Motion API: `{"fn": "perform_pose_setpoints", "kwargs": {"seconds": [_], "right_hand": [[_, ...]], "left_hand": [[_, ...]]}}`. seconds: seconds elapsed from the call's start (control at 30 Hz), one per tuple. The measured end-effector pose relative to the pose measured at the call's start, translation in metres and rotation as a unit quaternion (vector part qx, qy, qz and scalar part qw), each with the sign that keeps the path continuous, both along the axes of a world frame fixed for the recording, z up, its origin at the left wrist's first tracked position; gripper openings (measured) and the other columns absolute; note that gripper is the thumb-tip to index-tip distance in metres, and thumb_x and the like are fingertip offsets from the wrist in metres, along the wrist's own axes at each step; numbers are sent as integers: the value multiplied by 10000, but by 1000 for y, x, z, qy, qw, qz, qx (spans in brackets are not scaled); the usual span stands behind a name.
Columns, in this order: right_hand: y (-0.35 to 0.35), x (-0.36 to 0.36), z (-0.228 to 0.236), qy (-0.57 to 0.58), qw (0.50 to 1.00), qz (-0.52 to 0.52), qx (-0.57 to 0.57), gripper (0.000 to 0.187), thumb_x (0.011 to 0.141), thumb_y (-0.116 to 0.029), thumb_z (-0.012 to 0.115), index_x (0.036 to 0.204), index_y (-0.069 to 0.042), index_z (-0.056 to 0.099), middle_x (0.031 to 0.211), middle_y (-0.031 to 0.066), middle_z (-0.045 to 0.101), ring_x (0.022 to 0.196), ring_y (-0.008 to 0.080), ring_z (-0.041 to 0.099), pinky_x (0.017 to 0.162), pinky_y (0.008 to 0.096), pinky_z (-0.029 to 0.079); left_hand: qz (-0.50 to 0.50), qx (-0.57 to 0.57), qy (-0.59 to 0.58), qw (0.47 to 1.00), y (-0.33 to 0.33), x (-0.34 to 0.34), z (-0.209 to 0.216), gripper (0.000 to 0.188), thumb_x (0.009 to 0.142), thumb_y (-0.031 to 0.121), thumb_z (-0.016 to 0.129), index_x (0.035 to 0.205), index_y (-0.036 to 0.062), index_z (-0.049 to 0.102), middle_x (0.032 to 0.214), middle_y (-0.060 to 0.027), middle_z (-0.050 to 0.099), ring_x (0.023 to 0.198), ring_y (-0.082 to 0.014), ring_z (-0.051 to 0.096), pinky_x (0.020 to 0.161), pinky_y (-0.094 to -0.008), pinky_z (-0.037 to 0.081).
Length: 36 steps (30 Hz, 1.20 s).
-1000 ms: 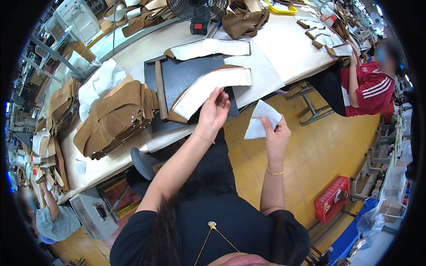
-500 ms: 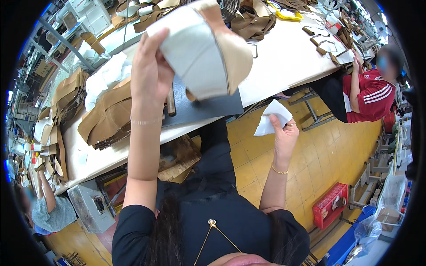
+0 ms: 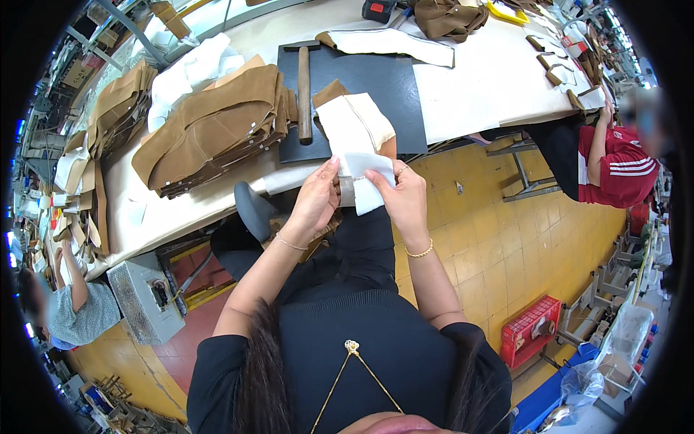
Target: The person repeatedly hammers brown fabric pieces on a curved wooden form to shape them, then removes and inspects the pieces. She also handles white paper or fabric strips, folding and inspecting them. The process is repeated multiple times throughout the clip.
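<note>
My right hand (image 3: 406, 204) pinches a small white sheet (image 3: 370, 189), its thumb on top. My left hand (image 3: 316, 197) is closed beside it, its fingertips at a thin greyish strip (image 3: 347, 192) along the sheet's left side. Just beyond both hands, a white-lined brown piece (image 3: 356, 124) with a curved seam lies on a black board (image 3: 405, 101), its near end partly hidden by the sheet. A hammer (image 3: 304, 98) with a wooden handle lies on the board, to the left of that piece.
A stack of brown cut pieces (image 3: 210, 123) fills the table's left. Along the board's far edge lies a long white-and-brown piece (image 3: 390, 45). A person in a red shirt (image 3: 618, 166) works at right; another in grey (image 3: 85, 311) is at left. A red crate (image 3: 531, 331) stands at lower right.
The large white-and-tan piece has left my raised left hand. That hand has come down to meet my right hand, which moved left with the white sheet. The hammer and board are now uncovered.
</note>
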State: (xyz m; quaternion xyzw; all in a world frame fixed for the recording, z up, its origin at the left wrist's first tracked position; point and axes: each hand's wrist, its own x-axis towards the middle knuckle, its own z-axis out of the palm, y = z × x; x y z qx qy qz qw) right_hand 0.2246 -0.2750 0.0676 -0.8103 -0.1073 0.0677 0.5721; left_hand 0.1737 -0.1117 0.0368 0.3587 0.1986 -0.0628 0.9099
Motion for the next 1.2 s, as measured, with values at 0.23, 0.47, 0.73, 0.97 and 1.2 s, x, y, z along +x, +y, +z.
{"fn": "perform_pose_setpoints", "kwargs": {"seconds": [0.23,0.47,0.73,0.97,1.2], "right_hand": [[8,-1,4,-96,990,-19,-101,221,867,-186,733,970,8,711,906,151,703,780,326,681,691,382,516],[7,-3,4,-136,984,-31,-111,186,849,-159,748,913,6,692,880,136,692,720,329,668,633,387,510],[7,-2,5,-151,980,-31,-123,171,844,-141,751,902,5,684,881,127,689,721,323,674,627,381,518],[5,-1,6,-155,980,-33,-123,161,847,-131,747,931,-1,701,890,120,696,737,317,688,635,377,533],[6,-1,7,-178,976,-34,-117,150,850,-123,743,940,-7,709,901,114,697,744,312,694,631,373,538]], "left_hand": [[-24,0,-4,1000,-8,-1,3,579,1059,494,414,1340,-4,503,1213,-139,644,1061,-211,641,928,-362,521],[-32,24,-10,999,-12,2,5,513,1049,467,473,1297,25,550,1167,-72,655,979,-144,639,882,-309,526],[-27,14,-16,999,-14,4,7,407,1036,418,536,1228,64,589,1088,-10,653,922,-91,629,839,-277,531],[-27,45,-11,999,-16,9,10,347,1022,332,590,1245,66,576,1044,4,658,874,-70,618,778,-233,518],[-44,87,-34,995,-12,11,1,381,978,146,655,1305,6,519,1046,-38,693,847,-53,633,716,-178,506]]}}
